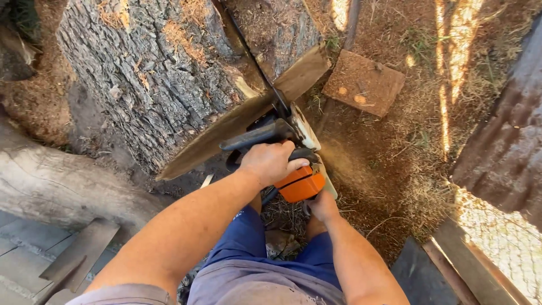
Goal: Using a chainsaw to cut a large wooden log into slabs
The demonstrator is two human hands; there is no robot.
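We see the left hand [271, 161] clamped over the dark front handle of an orange chainsaw [302, 182], while the right hand [323, 207] grips its rear handle just below (fingers mostly hidden under the body). The 2 hands sit near each other, not touching. The saw's bar [257, 65] is sunk in a slanting cut through a big rough-barked log [152, 73]. A square wood offcut [364, 83] lies on the sawdust-strewn ground [395, 169] nearby

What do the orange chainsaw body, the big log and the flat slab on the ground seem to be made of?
The orange chainsaw body looks like smooth moulded plastic with a slight sheen. The big rough-barked log is raw wood, with deeply furrowed grey bark and a pale cut face. The flat square slab is probably sawn wood, dusted with sawdust.
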